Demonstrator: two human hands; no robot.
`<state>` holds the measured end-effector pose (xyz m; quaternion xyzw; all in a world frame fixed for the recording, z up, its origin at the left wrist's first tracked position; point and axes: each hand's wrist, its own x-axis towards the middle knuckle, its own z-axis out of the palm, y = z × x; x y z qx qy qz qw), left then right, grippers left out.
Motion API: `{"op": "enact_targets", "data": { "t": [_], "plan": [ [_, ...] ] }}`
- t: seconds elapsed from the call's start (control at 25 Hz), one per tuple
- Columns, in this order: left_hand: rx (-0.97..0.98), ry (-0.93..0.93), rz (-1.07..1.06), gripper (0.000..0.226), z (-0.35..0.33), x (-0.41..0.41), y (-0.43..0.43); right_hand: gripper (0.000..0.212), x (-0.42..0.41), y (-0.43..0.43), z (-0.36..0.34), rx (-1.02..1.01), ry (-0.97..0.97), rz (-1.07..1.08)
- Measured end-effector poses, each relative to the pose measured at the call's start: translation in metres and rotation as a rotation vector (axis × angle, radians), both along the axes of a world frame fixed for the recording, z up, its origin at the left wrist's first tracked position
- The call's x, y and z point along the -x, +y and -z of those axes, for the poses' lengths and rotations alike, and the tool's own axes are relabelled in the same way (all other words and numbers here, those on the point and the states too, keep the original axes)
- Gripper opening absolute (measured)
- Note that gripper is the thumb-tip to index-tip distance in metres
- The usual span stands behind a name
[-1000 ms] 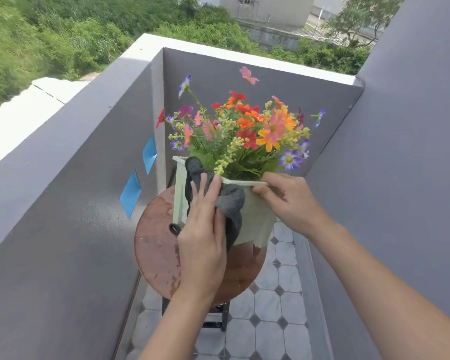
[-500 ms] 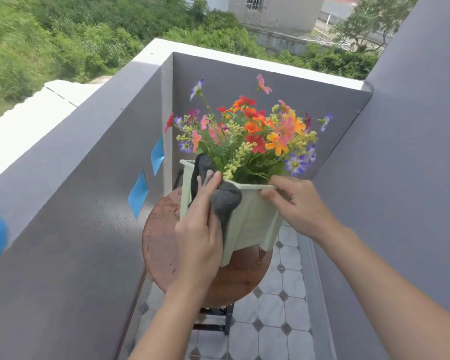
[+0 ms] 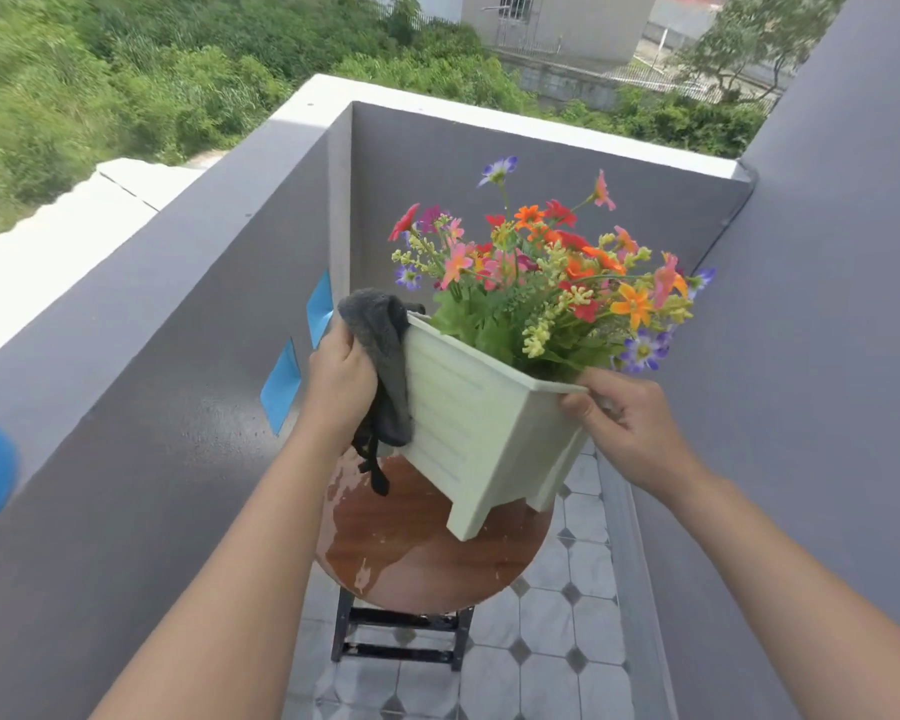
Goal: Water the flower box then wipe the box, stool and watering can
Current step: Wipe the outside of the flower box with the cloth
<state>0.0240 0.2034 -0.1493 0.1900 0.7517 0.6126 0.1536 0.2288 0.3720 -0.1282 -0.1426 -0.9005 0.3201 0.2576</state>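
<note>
bright daylight | glare on parapet top (image 3: 48,262) | slight blur | wide-angle edge bending

A round reddish-brown wooden stool (image 3: 417,558) with worn, pale patches on its seat stands on a dark metal frame (image 3: 401,641) over the grey-and-white tiled floor (image 3: 557,662). A pale green slatted plastic flower box (image 3: 481,433) sits tilted at the seat's 1 o'clock edge, only its near feet seeming to touch.

Both forearms are bare all the way up to the frame edge, no sleeves showing. Left hand (image 3: 340,383) and right hand (image 3: 625,427) have no gloves, rings or watch.
</note>
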Motion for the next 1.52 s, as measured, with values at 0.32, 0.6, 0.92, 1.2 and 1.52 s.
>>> {"op": "enact_targets", "data": {
  "t": [0.32,0.6,0.92,1.2,1.52],
  "plan": [
    [0.164,0.342,0.387,0.034,-0.018,-0.006,-0.018,0.083,-0.006,0.017,0.015,-0.066,-0.011,-0.028],
    [0.222,0.431,0.264,0.022,-0.026,-0.019,-0.018,0.063,-0.008,0.019,0.017,-0.015,-0.029,0.066],
    [0.201,0.486,0.148,0.026,-0.031,-0.055,-0.008,0.031,-0.010,-0.095,0.004,-0.383,0.200,0.601],
    [0.154,0.413,0.083,0.020,-0.039,-0.081,-0.017,0.043,0.011,-0.092,-0.008,-0.472,-0.191,0.548],
    [0.167,0.447,0.008,0.020,-0.047,-0.102,-0.023,0.046,0.020,-0.079,-0.019,-0.555,-0.261,0.496]
  ]
}}
